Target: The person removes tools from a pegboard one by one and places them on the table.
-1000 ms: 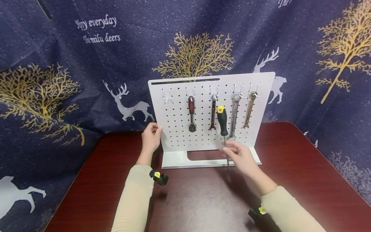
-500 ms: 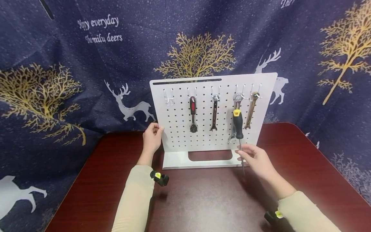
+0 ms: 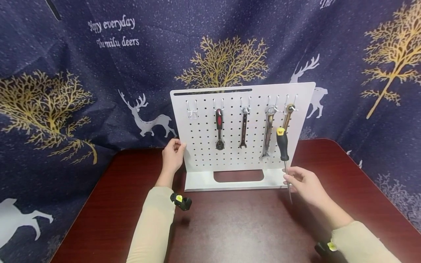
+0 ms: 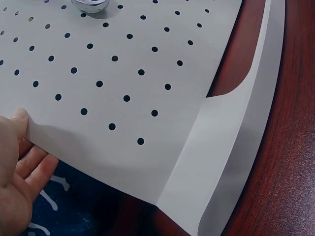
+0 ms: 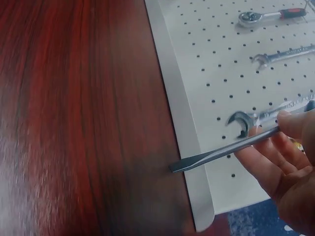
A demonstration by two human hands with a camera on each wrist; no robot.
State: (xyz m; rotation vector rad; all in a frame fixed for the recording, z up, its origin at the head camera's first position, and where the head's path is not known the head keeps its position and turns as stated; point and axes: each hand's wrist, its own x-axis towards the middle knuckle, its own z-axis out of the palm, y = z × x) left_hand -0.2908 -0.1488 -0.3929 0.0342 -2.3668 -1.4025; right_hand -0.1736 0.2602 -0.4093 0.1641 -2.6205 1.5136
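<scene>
A white pegboard point(image 3: 204, 138) stands on the table, and my left hand point(image 3: 172, 155) pinches its left edge between thumb and fingers, also seen in the left wrist view. My right hand point(image 3: 307, 184) pinches the metal shaft of a flat-blade screwdriver point(image 3: 282, 144) in front of the board's right side. Its black handle with a yellow end points up, and the flat tip points down over the table. The handle covers the lower part of a brass-coloured wrench point(image 3: 288, 115). Left of it hangs a large combination wrench point(image 3: 268, 133).
A smaller wrench point(image 3: 244, 129) and a ratchet point(image 3: 219, 129) with a red and black handle hang on hooks. At the board's upper left, a clear hook point(image 3: 192, 110) carries nothing. Behind the dark red table point(image 3: 230, 226) hangs a patterned blue cloth point(image 3: 158, 65).
My right hand has moved to the right with the screwdriver, from before the large wrench to before the brass-coloured one. The left hand stays at the board's edge.
</scene>
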